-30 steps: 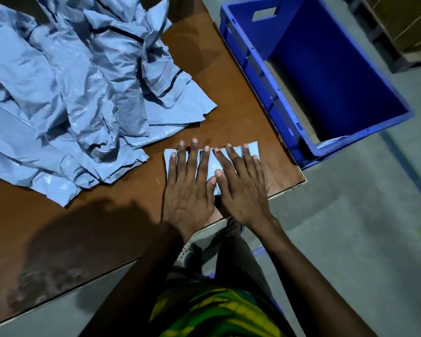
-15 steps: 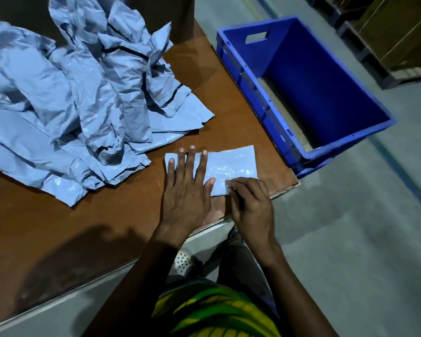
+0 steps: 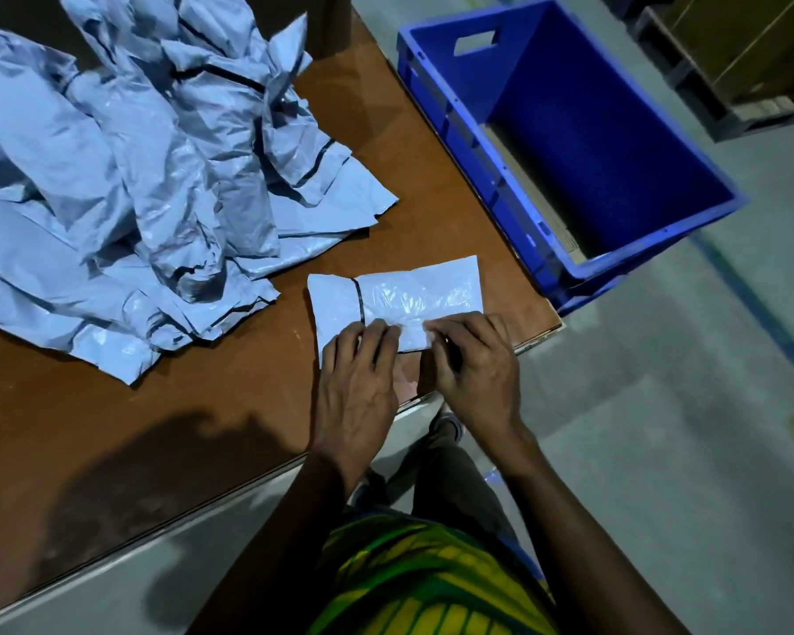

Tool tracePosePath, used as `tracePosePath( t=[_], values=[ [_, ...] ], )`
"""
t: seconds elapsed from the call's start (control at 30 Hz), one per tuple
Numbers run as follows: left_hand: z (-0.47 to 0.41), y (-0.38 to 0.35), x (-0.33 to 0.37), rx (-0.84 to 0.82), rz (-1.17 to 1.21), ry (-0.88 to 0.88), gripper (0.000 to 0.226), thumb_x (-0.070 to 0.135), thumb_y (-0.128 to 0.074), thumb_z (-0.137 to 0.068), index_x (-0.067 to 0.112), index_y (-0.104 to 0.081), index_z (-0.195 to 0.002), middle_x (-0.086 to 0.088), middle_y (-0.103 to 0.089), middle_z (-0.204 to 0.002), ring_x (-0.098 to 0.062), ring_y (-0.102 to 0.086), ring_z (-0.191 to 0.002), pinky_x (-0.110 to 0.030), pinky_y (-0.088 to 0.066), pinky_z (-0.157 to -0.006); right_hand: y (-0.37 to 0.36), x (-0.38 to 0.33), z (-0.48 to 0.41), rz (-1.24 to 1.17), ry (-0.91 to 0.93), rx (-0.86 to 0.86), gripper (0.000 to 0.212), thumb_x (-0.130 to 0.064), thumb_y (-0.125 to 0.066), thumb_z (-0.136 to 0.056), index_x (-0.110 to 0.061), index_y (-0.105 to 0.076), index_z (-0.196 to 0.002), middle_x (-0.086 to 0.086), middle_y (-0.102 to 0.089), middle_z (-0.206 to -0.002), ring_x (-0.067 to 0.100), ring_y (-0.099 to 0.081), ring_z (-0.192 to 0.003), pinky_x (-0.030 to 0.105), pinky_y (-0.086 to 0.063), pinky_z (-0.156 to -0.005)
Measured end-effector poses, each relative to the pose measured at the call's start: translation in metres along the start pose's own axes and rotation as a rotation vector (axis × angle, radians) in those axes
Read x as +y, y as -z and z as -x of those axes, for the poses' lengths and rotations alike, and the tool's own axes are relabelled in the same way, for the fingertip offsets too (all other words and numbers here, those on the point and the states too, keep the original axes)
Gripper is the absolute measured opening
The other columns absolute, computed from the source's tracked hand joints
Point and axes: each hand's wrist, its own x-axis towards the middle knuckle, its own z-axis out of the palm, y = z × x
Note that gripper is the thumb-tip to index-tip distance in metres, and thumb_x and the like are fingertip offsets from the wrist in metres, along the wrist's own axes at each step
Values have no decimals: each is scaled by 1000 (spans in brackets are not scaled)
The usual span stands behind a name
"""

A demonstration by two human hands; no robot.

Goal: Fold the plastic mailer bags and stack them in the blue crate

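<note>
A folded grey plastic mailer bag lies near the front right corner of the brown table. My left hand and my right hand both pinch its near edge with curled fingers, lifting that edge a little off the table. A large heap of crumpled grey mailer bags covers the far left of the table. The blue crate stands on the floor just right of the table, with a brown cardboard sheet at its bottom left.
The table's right edge runs close beside the crate. Grey concrete floor spreads to the right. Dark pallets with cardboard boxes sit at the top right. My legs and a yellow-green garment are below the table edge.
Both hands lay flat on the folded bag a second ago. They slid back to its near edge, the right first, and now pinch that edge.
</note>
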Motion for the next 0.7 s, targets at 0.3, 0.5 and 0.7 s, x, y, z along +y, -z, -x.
tracePosePath(
  t=[0.3,0.5,0.7],
  values=[
    [-2,2,-5,-47,78,39,48,15,-38,-95,16,-61,-137,-3,-59,-137,-29,-49,-124,-42,-43,-100,5,0,-39,176,71,-134,17,-21,-73,-92,-16,-80,-107,1,-74,-104,25,-64,-99,35,-49,-84],
    [-3,0,-6,-40,104,51,47,17,-36,-97,15,-64,-135,-3,-61,-135,-28,-50,-123,-41,-42,-99,1,1,-41,85,-34,-152,18,-33,-68,-95,-20,-80,-100,-3,-76,-101,21,-64,-98,38,-49,-90],
    [-1,4,-8,-14,177,62,47,11,-40,-90,10,-67,-129,-4,-63,-131,-30,-52,-120,-45,-47,-96,-9,-20,-74,41,-73,-197,14,-36,-75,-91,-25,-82,-95,-3,-76,-98,22,-68,-90,39,-55,-78]
  ],
)
